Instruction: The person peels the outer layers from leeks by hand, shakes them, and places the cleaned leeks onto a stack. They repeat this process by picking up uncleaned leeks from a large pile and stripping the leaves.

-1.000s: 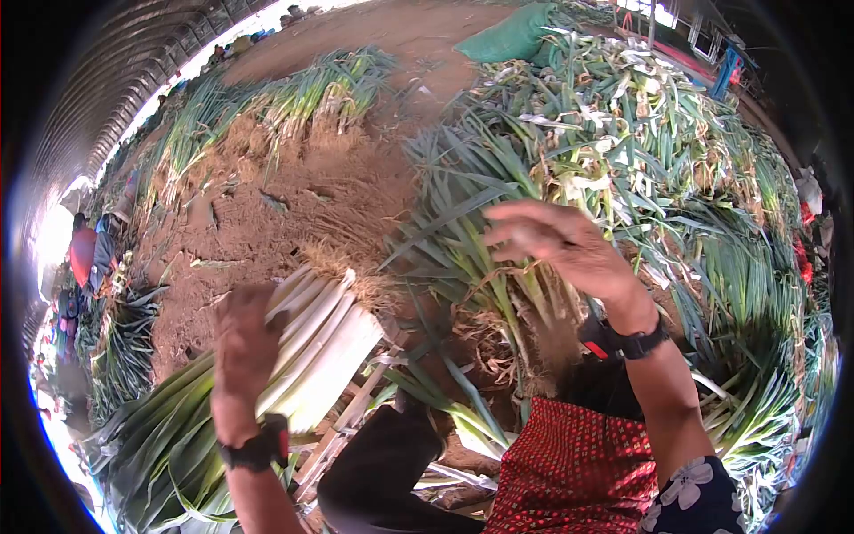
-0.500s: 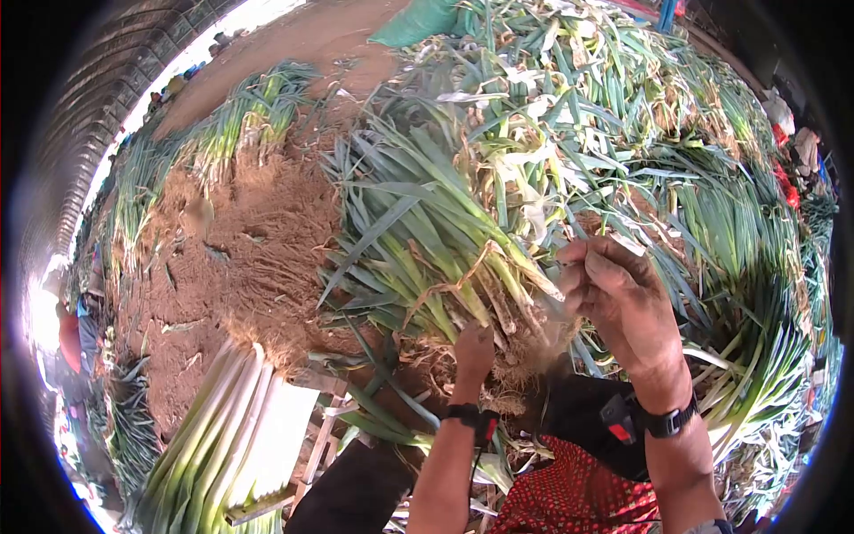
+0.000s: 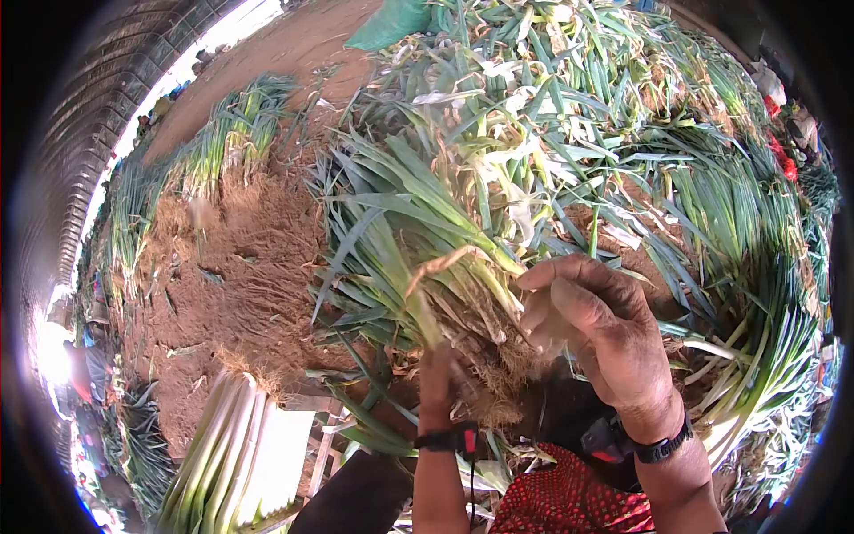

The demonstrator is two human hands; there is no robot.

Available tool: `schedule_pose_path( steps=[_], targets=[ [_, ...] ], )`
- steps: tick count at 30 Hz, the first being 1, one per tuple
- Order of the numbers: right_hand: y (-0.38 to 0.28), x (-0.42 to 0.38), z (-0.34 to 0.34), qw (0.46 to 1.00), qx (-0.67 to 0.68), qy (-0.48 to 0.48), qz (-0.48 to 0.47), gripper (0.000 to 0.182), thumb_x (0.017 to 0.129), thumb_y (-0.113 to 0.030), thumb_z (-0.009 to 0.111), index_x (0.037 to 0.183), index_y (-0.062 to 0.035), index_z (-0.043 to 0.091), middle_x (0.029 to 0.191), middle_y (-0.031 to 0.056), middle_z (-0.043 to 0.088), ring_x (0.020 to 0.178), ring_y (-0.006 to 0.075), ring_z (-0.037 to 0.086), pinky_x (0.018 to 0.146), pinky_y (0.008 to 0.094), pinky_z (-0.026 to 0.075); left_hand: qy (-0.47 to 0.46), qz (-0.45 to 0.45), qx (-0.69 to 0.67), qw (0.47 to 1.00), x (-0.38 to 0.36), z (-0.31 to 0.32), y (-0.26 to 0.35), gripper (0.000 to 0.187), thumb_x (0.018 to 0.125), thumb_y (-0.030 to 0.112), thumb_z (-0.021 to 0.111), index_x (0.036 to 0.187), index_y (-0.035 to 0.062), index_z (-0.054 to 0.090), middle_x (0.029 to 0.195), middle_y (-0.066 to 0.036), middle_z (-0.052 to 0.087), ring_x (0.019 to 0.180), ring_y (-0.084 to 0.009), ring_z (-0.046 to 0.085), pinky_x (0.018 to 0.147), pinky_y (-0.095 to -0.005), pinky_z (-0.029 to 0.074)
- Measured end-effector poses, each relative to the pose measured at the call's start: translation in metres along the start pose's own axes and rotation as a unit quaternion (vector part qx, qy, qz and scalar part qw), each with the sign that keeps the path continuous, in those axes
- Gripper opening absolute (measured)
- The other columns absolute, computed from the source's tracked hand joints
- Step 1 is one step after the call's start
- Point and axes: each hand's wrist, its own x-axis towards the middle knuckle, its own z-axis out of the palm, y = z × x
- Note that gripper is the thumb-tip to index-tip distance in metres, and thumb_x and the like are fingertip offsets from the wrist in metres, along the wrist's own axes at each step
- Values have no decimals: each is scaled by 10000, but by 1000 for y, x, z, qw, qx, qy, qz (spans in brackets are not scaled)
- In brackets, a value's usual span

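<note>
A bunch of leeks [image 3: 405,214] lies before me, green leaves pointing away and pale ends and brown roots [image 3: 503,365] toward my lap. My left hand [image 3: 436,378], slightly blurred, is closed round the lower end of a leek on the bunch's near side. Just right of the bunch, my right hand [image 3: 614,334] is raised with its fingers curled in and the thumb bent against them. Its fingertips come close to the pale stalk ends. Whatever they pinch, if anything, is hidden. Both wrists wear dark bands.
Trimmed leeks with white stalks [image 3: 222,436] lie on a white board at lower left. A large heap of leeks and loose leaves [image 3: 569,98] rises behind. More leeks [image 3: 756,240] lie at right, others [image 3: 231,142] on bare soil [image 3: 240,276] at left. A green sack [image 3: 387,25] sits at the back.
My left hand has moved left and slightly down, with the leek it grips. My right hand has shifted slightly left and down, its fingers still curled. The view has tilted a little.
</note>
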Motion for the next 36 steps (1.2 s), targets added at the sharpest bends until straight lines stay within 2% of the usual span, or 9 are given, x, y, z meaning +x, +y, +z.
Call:
schedule_pose_path(
  steps=[2,6,9,16,19,21,25,28,36],
  targets=[
    [0,-3,-1,1000,-9,-18,-4,296,969,-227,551,1097,31,618,846,90,669,733,147,636,689,273,507,11,-39,-124,992,-29,-21,-3,288,937,294,582,990,11,578,753,-30,588,626,-128,557,535,-300,447],
    [10,-3,1,997,63,-33,37,252,966,-197,556,1087,14,621,847,74,670,724,144,648,654,270,516,-66,-80,137,985,-90,-87,-79,289,941,310,580,1048,42,562,843,-35,607,714,-133,583,623,-282,478],
    [7,-8,9,990,116,-44,73,235,959,-195,583,1054,15,631,861,63,653,740,134,608,699,280,509,-115,-143,-24,983,-137,-124,-182,384,884,200,675,1200,33,532,979,-45,615,879,-148,591,758,-290,489],
    [16,-17,31,990,89,-69,87,209,965,-170,563,1048,10,631,857,75,657,722,135,610,684,286,498,69,25,146,986,-75,-61,-97,520,834,233,718,1230,-22,497,951,-95,636,822,-160,607,709,-297,503],
    [30,-10,35,987,85,-101,93,206,967,-173,560,1051,2,630,870,76,659,735,135,611,687,291,499,178,83,374,906,-65,-54,-53,486,842,237,700,1198,-33,509,891,-108,638,745,-158,599,656,-310,496],
    [40,-7,38,988,76,-100,93,197,968,-180,561,1055,-19,635,884,73,658,743,128,602,690,293,497,77,18,122,989,-68,-58,-23,451,853,225,682,1171,-46,513,855,-93,632,697,-159,587,609,-324,485],
    [96,-1,36,965,151,-146,158,320,891,-176,635,1173,-30,596,1054,109,648,886,161,626,761,319,518,16,92,100,991,-126,-48,27,307,920,205,627,1138,8,538,757,-23,563,606,-81,505,522,-264,421],
    [128,-6,46,986,-106,-40,126,395,859,-184,643,1208,-29,541,1143,97,596,984,145,579,781,331,494,-34,103,8,994,-146,-30,53,256,936,210,621,1105,41,528,725,-9,531,550,-59,477,477,-232,400],
    [209,7,62,959,21,-98,265,419,901,-256,591,1263,-60,513,1105,94,614,967,196,600,805,395,486,-46,87,141,985,-209,-25,49,274,913,144,621,1133,14,522,767,-39,571,601,-96,533,523,-263,448]
  ],
)
